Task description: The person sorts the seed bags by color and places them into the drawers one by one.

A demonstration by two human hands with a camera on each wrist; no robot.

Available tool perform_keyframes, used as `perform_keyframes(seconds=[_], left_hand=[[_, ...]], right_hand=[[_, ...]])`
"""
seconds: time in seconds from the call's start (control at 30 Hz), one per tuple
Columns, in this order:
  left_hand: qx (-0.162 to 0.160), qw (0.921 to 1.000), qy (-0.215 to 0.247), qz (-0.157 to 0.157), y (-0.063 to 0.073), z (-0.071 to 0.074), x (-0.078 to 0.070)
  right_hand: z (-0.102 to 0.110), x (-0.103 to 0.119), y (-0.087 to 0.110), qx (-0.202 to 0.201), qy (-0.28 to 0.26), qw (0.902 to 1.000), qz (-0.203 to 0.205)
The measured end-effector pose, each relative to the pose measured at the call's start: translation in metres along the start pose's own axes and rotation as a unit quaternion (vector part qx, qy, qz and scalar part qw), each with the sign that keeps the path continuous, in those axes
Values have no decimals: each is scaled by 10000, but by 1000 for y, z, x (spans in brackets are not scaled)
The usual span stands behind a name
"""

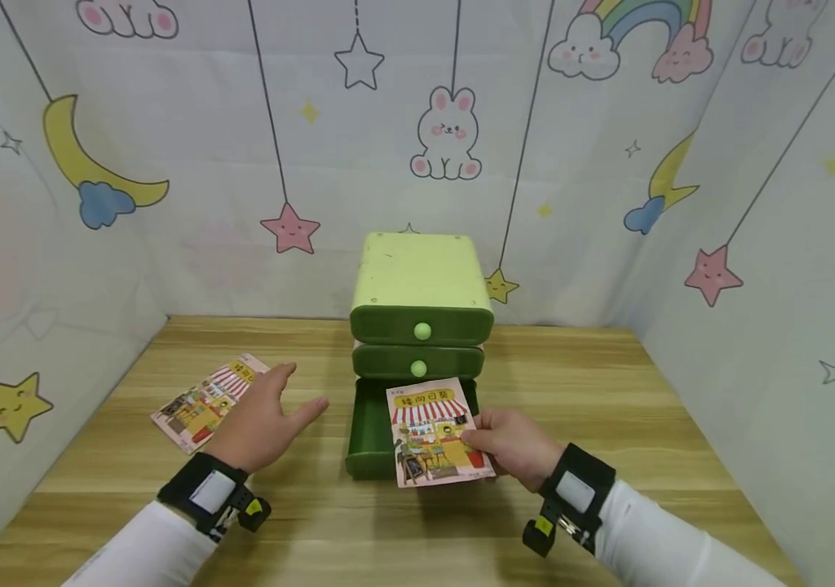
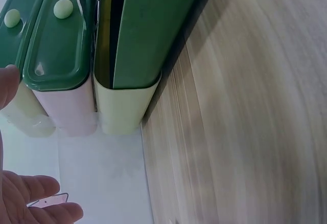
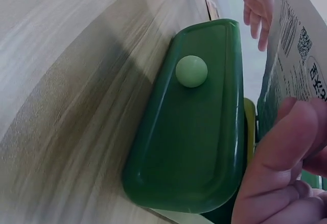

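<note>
My right hand pinches a printed paper packet by its right edge, thumb on the front. The packet shows a striped awning, a shop scene and Chinese characters; its back with barcode faces the right wrist camera. It is tilted over the pulled-out bottom drawer of a small green drawer cabinet, hiding much of the drawer. To the left, my left hand hovers with fingers extended and thumb apart, holding nothing. A second, matching packet lies on the table, partly covered by that hand in the head view.
Two upper drawers with round pale knobs are closed. The cabinet stands on a wood-grain table. Behind and beside the table hang white cloth walls printed with stars, moons and rabbits.
</note>
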State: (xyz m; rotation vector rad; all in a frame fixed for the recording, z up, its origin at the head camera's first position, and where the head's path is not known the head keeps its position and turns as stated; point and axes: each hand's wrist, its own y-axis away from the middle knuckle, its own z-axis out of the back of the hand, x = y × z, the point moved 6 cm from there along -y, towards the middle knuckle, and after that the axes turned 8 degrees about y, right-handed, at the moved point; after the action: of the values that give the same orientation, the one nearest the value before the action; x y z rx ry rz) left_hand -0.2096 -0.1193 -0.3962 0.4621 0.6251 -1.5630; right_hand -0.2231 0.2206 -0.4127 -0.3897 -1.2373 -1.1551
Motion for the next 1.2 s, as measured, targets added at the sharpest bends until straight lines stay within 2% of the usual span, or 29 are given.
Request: perform_keyframes(seconds=[0.37,0.63,0.93,1.2], left_hand=[[47,9999,-41,92,1,1,-1],[92,9998,-36,168,0,1,1],[89,9996,-77,248,0,1,4],[80,9996,-132,242,-1,1,5]], right_hand=[[-2,0,-11,-53,92,9998,-154],[4,3,-22,-337,128,9983,-467],[6,10,-37,-311,241,9970,-660],[7,11,-48,-350,113,9978,-560]])
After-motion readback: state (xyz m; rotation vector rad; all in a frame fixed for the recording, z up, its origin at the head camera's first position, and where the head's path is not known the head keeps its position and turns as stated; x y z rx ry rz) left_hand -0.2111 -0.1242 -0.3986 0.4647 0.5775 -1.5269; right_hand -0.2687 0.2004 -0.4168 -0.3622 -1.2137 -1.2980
